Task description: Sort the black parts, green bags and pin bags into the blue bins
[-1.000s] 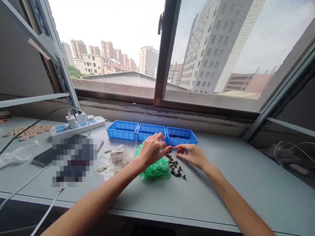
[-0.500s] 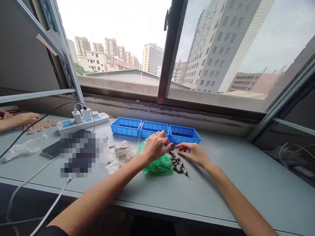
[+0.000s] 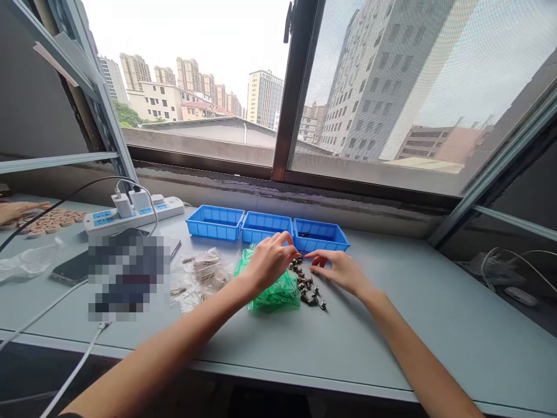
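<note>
My left hand (image 3: 273,256) hovers over a crumpled green plastic bag (image 3: 278,295), its thumb and forefinger pinched together just in front of the blue bins. Whatever is between those fingertips is too small to make out. To the right, my right hand (image 3: 337,270) is low over the table, fingers curved, with a gap between forefinger and thumb. Its fingertips are beside a loose pile of small metal bolts (image 3: 308,284), which spreads along the bag's right side. Behind both hands stands the right blue bin (image 3: 328,241), with a few dark pieces inside.
Left of it, the middle bin (image 3: 256,233) and left bin (image 3: 215,230) complete a row. Clear plastic bags with small parts (image 3: 206,273) lie left of the green bag. Farther left are a power strip (image 3: 139,217), cables, a dark phone (image 3: 72,264) and another person's hand (image 3: 17,212).
The view has shifted slightly, moving everything a little left. My right forefinger has come closer to my left fingertips. The other person's hand has moved toward the left edge.
</note>
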`<state>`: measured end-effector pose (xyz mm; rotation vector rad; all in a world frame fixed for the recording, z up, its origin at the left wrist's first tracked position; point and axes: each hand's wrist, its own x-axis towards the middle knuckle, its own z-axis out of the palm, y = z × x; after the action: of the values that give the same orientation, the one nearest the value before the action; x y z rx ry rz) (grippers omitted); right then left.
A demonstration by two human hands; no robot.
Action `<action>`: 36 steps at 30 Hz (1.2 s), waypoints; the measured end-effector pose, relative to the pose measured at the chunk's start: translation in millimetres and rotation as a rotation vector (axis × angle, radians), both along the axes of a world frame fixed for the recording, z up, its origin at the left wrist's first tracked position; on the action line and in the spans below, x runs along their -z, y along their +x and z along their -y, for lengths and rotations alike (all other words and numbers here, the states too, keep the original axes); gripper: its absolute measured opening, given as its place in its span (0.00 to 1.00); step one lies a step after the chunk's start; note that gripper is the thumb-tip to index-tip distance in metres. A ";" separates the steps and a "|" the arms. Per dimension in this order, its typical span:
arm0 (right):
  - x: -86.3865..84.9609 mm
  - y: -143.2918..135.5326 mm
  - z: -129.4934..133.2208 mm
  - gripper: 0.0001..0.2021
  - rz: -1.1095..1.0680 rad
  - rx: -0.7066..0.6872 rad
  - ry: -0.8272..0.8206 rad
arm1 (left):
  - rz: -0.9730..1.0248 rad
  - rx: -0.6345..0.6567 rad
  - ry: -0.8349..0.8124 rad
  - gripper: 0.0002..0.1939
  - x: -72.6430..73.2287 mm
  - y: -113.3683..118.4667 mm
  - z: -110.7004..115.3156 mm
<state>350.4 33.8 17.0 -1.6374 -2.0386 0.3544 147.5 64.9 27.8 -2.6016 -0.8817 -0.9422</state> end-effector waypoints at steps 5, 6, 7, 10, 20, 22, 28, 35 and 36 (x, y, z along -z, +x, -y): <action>-1.5 1.0 0.1 0.12 -0.008 -0.004 -0.020 | 0.006 0.034 0.030 0.05 1.2 1.8 3.9; -2.3 0.0 0.4 0.13 -0.001 -0.001 -0.029 | 0.009 0.040 0.037 0.08 0.7 1.6 4.5; -3.5 -1.3 1.0 0.14 0.004 0.003 -0.041 | 0.013 0.048 0.044 0.11 0.2 1.2 5.0; -8.4 -5.5 4.6 0.16 -0.005 0.000 -0.100 | 0.021 0.065 0.041 0.19 -0.1 0.0 6.0; -15.3 3.1 22.7 0.42 -0.171 -0.151 -0.413 | -0.042 -0.011 -0.063 0.17 6.9 1.2 2.3; -13.4 3.1 22.6 0.41 -0.154 -0.179 -0.402 | -0.039 -0.022 -0.075 0.17 6.6 1.1 2.0; -4.5 0.2 11.8 0.28 -0.156 -0.160 -0.314 | -0.025 -0.020 -0.093 0.15 6.8 3.3 5.4; -0.5 -5.2 4.2 0.13 -0.145 -0.121 -0.161 | -0.028 -0.013 -0.090 0.13 7.8 5.4 6.7; -0.4 -5.7 3.8 0.12 -0.162 -0.114 -0.145 | -0.024 -0.014 -0.089 0.13 7.5 5.3 6.5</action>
<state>344.7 30.0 17.4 -1.5236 -2.0273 0.6674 152.8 58.4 20.3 -2.6712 -0.9558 -0.8851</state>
